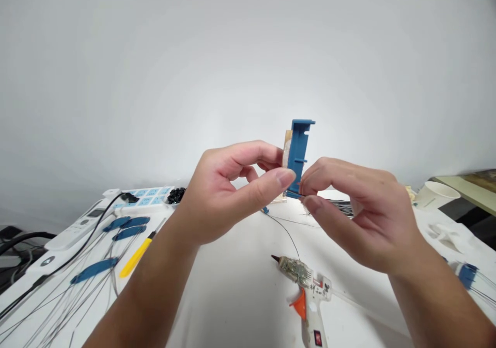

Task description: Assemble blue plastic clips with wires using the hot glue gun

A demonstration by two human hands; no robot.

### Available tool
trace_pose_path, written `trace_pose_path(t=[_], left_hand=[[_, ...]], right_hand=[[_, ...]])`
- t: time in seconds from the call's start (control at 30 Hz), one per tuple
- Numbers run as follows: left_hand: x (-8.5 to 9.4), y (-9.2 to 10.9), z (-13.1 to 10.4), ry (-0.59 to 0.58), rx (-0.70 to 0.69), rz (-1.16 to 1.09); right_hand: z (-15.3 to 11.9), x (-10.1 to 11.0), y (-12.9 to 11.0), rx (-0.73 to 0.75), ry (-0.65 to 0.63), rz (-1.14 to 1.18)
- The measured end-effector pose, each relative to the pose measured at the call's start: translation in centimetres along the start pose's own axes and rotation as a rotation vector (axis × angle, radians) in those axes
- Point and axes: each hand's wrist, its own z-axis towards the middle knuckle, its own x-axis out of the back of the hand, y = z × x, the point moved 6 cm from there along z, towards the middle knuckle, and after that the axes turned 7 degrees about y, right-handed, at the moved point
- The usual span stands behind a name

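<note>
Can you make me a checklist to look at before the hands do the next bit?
1. Left hand gripping the blue plastic housing: ok.
2. Right hand at the housing's lower end: ok.
3. What the right fingertips pinch: cannot tell, too small.
4. Hot glue gun lying apart from both hands: ok.
5. Glue gun cool: cannot tell.
6. Thin dark wire clear of the gun: not ok, seems to run up to it.

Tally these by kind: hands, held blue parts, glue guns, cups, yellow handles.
Left hand and right hand: 2
Held blue part: 1
Glue gun: 1
Cup: 1
Yellow handle: 1
Total: 6
</note>
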Motion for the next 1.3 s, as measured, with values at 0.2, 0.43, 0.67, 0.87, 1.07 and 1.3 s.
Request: trace_pose_path(t=[0.2, 0.43, 0.67, 0.87, 1.07, 1.3], left_hand=[[-0.3, -0.1, -0.1, -0.022, 0.001, -0.013], [-0.5, -0.2, -0.1, -0.004, 0.009, -0.028], [-0.4, -0.5, 0.0, 0.016, 0.032, -0.011], [-0.4, -0.8, 0.0, 0.018, 0.071, -0.009], [0.1, -0.8, 0.1, 0.078, 0.123, -0.027], [2.9, -4.2, -0.7, 0.250, 0.262, -0.148]], right_hand=[[0.1, 0.0, 0.0, 0.012, 0.006, 0.010], [0.2, 0.3, 0.0, 0.054, 0.041, -0.042], [0.3, 0.3, -0.2, 0.058, 0.057, -0.071], [0.4, 0.1, 0.0, 0.062, 0.042, -0.069], [0.5, 0.7, 0.2, -0.022, 0.122, -0.183], [-1.4, 3.0, 0.3, -0.118, 0.419, -0.202]])
